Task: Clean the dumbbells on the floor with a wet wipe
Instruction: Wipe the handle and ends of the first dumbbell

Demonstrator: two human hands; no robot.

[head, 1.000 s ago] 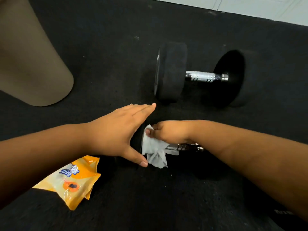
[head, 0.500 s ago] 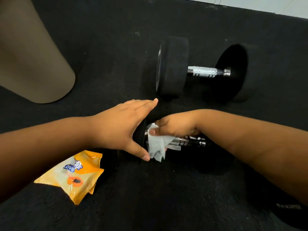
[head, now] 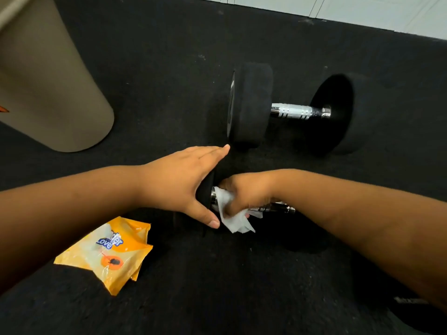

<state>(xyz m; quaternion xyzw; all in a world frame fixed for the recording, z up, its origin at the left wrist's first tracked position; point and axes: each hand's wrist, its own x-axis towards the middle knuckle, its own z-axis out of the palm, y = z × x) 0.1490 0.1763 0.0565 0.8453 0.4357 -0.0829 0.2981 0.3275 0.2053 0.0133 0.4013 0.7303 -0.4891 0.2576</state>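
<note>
Two black dumbbells with chrome handles lie on the black floor mat. The far dumbbell [head: 251, 105] lies untouched in the upper middle. On the near dumbbell [head: 278, 209], my left hand [head: 179, 180] rests flat with straight fingers over the left weight, which it mostly hides. My right hand [head: 244, 192] grips a white wet wipe [head: 235, 222] wrapped round the left end of the chrome handle, close to that weight. A loose corner of the wipe hangs below the hand. The near dumbbell's right weight is lost in shadow under my right forearm.
An orange wet-wipe packet [head: 108, 250] lies on the mat at lower left. A beige cylindrical bin [head: 48, 81] stands at the upper left. White tiled floor [head: 362, 13] begins beyond the mat's far edge. A dark object [head: 411, 308] sits at the lower right corner.
My right hand has slid the wipe along the chrome handle, ending closer to the left weight with the fingers curled lower. The left hand has stayed on the weight.
</note>
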